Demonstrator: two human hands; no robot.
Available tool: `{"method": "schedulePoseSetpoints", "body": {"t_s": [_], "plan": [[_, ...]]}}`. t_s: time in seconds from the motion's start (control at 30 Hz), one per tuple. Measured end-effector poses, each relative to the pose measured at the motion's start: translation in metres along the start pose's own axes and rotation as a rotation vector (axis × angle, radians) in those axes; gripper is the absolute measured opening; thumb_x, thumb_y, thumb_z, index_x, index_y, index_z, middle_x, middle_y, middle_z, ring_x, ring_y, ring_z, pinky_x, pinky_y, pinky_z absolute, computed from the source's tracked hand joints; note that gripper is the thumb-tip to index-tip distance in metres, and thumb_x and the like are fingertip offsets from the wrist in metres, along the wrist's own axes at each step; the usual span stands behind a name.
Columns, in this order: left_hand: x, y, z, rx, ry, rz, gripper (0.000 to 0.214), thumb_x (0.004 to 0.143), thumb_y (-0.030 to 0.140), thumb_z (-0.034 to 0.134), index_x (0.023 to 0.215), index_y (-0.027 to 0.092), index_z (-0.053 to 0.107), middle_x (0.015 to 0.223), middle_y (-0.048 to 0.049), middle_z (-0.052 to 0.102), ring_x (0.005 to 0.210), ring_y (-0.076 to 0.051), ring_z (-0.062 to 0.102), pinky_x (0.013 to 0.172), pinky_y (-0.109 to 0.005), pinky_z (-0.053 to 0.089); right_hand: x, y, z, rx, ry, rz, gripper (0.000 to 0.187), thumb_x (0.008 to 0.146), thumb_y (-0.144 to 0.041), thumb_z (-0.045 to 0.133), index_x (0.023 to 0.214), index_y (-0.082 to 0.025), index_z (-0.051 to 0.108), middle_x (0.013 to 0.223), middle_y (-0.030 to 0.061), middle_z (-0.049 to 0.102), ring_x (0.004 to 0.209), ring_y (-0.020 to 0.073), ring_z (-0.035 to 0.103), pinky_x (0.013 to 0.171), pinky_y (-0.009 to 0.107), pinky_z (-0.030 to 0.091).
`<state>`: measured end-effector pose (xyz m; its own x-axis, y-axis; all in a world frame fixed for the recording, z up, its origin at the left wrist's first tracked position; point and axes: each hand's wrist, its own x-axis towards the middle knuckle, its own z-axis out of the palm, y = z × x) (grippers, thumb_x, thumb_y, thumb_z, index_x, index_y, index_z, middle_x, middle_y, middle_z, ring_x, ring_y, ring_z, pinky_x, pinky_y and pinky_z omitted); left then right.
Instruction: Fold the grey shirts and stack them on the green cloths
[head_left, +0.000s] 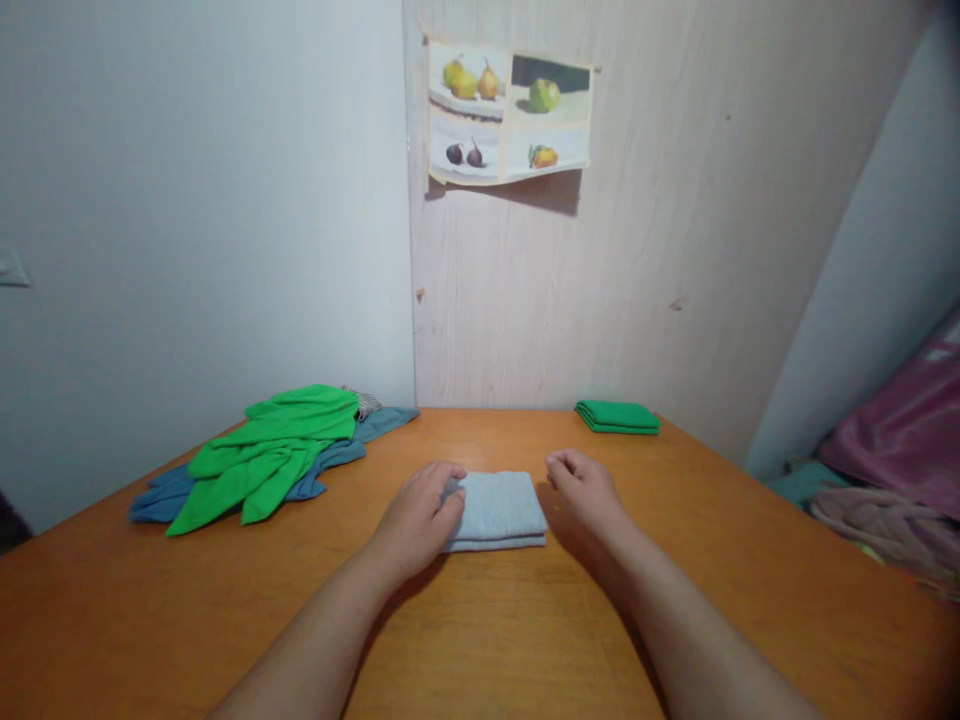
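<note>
A folded light grey cloth (499, 508) lies flat in the middle of the orange wooden table (480, 640). My left hand (420, 515) rests on the cloth's left edge, its fingers curled over the fabric. Just off the cloth's right edge is my right hand (585, 488), knuckles up and fingers curled loosely; I cannot see anything in it. A neatly folded green cloth (617, 416) sits at the table's far edge on the right.
An unfolded heap lies at the far left: a bright green cloth (266, 450) on top of a blue one (169, 492). A fruit picture (508, 112) hangs on the wood panel behind. Pink and grey fabrics (892, 460) are piled to the right of the table.
</note>
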<state>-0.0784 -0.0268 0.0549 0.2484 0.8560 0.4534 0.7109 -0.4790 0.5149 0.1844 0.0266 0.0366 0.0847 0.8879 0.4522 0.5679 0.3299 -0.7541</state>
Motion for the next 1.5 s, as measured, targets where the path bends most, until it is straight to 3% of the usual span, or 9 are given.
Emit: {"method": "schedulePoseSetpoints", "body": {"t_s": [0.17, 0.33, 0.5, 0.8, 0.9, 1.03, 1.17, 1.37, 1.5], "plan": [[0.001, 0.001, -0.004, 0.002, 0.0, -0.037, 0.025, 0.091, 0.031, 0.047, 0.111, 0.024, 0.059, 0.113, -0.007, 0.066, 0.108, -0.024, 0.061, 0.097, -0.039, 0.048, 0.001, 0.002, 0.001, -0.016, -0.005, -0.008, 0.031, 0.084, -0.044, 0.047, 0.067, -0.021, 0.059, 0.062, -0.0005, 0.059, 0.067, 0.018, 0.056, 0.062, 0.027, 0.038], [-0.008, 0.009, -0.003, 0.006, -0.149, 0.107, 0.044, 0.073, 0.023, 0.061, 0.117, 0.024, 0.054, 0.122, -0.0073, 0.059, 0.114, -0.025, 0.055, 0.101, -0.038, 0.045, 0.0, -0.001, 0.001, -0.019, -0.009, 0.0, 0.031, 0.084, -0.044, 0.047, 0.064, -0.022, 0.056, 0.061, -0.0013, 0.057, 0.065, 0.0169, 0.054, 0.061, 0.027, 0.037], [-0.015, 0.007, 0.001, 0.113, -0.269, 0.162, 0.063, 0.061, 0.011, 0.057, 0.123, 0.024, 0.051, 0.128, -0.0085, 0.054, 0.12, -0.027, 0.05, 0.105, -0.039, 0.04, -0.001, -0.003, 0.002, 0.005, -0.002, 0.004, 0.032, 0.084, -0.044, 0.047, 0.063, -0.022, 0.055, 0.059, -0.0016, 0.055, 0.063, 0.0166, 0.053, 0.06, 0.027, 0.037], [-0.014, 0.009, 0.003, 0.234, -0.276, 0.158, 0.048, 0.064, 0.008, 0.051, 0.11, 0.024, 0.048, 0.113, -0.0076, 0.057, 0.107, -0.026, 0.055, 0.093, -0.037, 0.045, -0.007, -0.011, 0.002, -0.048, -0.004, -0.019, 0.034, 0.089, -0.043, 0.046, 0.063, -0.022, 0.054, 0.059, -0.0015, 0.056, 0.061, 0.0165, 0.053, 0.058, 0.027, 0.035], [-0.014, 0.012, 0.003, 0.258, -0.271, 0.139, 0.043, 0.066, 0.007, 0.05, 0.105, 0.024, 0.047, 0.11, -0.0067, 0.058, 0.104, -0.025, 0.056, 0.087, -0.035, 0.046, -0.016, -0.021, 0.004, -0.149, -0.064, -0.115, 0.029, 0.092, -0.041, 0.047, 0.075, -0.022, 0.061, 0.071, 0.0007, 0.063, 0.069, 0.0174, 0.056, 0.062, 0.027, 0.037], [-0.014, 0.012, 0.005, 0.273, -0.251, 0.141, 0.037, 0.068, 0.006, 0.048, 0.1, 0.024, 0.047, 0.107, -0.0058, 0.058, 0.1, -0.024, 0.057, 0.083, -0.034, 0.046, -0.038, -0.047, 0.01, -0.322, -0.22, -0.387, 0.023, 0.092, -0.038, 0.054, 0.101, -0.021, 0.066, 0.095, 0.0056, 0.067, 0.09, 0.0206, 0.057, 0.079, 0.031, 0.04], [-0.013, 0.011, 0.005, 0.26, -0.251, 0.086, 0.031, 0.072, 0.009, 0.05, 0.098, 0.025, 0.046, 0.104, -0.005, 0.059, 0.097, -0.024, 0.058, 0.078, -0.032, 0.046, -0.058, -0.069, 0.018, -0.533, -0.393, -0.552, 0.025, 0.089, -0.042, 0.059, 0.099, -0.021, 0.065, 0.099, 0.0075, 0.064, 0.097, 0.0245, 0.053, 0.084, 0.036, 0.038], [-0.012, 0.006, 0.007, 0.268, -0.245, 0.077, 0.033, 0.072, 0.008, 0.049, 0.1, 0.025, 0.046, 0.103, -0.0043, 0.059, 0.094, -0.023, 0.06, 0.076, -0.031, 0.044, -0.063, -0.072, 0.027, -0.677, -0.426, -0.574, 0.034, 0.086, -0.039, 0.062, 0.114, -0.019, 0.061, 0.106, 0.0102, 0.063, 0.101, 0.0283, 0.051, 0.088, 0.041, 0.037], [-0.012, 0.004, 0.008, 0.271, -0.241, 0.077, 0.035, 0.073, 0.007, 0.048, 0.103, 0.024, 0.046, 0.104, -0.0045, 0.06, 0.094, -0.023, 0.06, 0.075, -0.031, 0.044, -0.063, -0.07, 0.033, -0.724, -0.403, -0.574, 0.028, 0.087, -0.031, 0.059, 0.112, -0.017, 0.062, 0.106, 0.0111, 0.063, 0.1, 0.0282, 0.051, 0.088, 0.042, 0.035]]}}
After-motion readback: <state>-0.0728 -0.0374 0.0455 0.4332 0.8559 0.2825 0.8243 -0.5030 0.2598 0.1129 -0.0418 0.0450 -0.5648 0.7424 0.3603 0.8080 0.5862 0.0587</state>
